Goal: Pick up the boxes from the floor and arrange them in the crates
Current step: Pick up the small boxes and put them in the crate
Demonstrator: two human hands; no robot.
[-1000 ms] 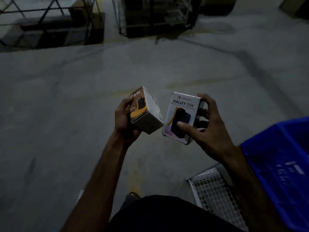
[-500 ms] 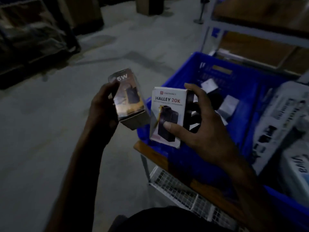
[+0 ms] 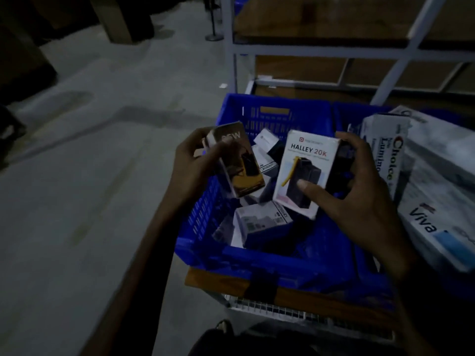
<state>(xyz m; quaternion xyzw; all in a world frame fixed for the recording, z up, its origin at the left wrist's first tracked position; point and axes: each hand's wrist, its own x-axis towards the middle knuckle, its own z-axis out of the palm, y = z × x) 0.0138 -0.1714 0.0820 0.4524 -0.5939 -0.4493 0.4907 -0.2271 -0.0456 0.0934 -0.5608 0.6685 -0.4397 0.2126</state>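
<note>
My left hand [image 3: 192,163] grips a small orange-and-white charger box [image 3: 239,163] above the left side of a blue crate [image 3: 270,258]. My right hand [image 3: 359,191] holds a white box labelled HALLEY 20K [image 3: 305,170], tilted, above the crate's middle. Several small white and dark boxes [image 3: 262,222] lie loose inside the crate below both hands.
Larger white boxes marked Viva [image 3: 437,217] and Choice [image 3: 388,155] fill a second blue crate on the right. The crates sit on a wooden board over a wire cart [image 3: 270,304]. A white metal shelf rack [image 3: 321,50] stands behind. Grey concrete floor [image 3: 90,176] stretches to the left.
The view has swung right from bare floor to the crates. Both hands, each still holding its box, have moved over the open blue crate.
</note>
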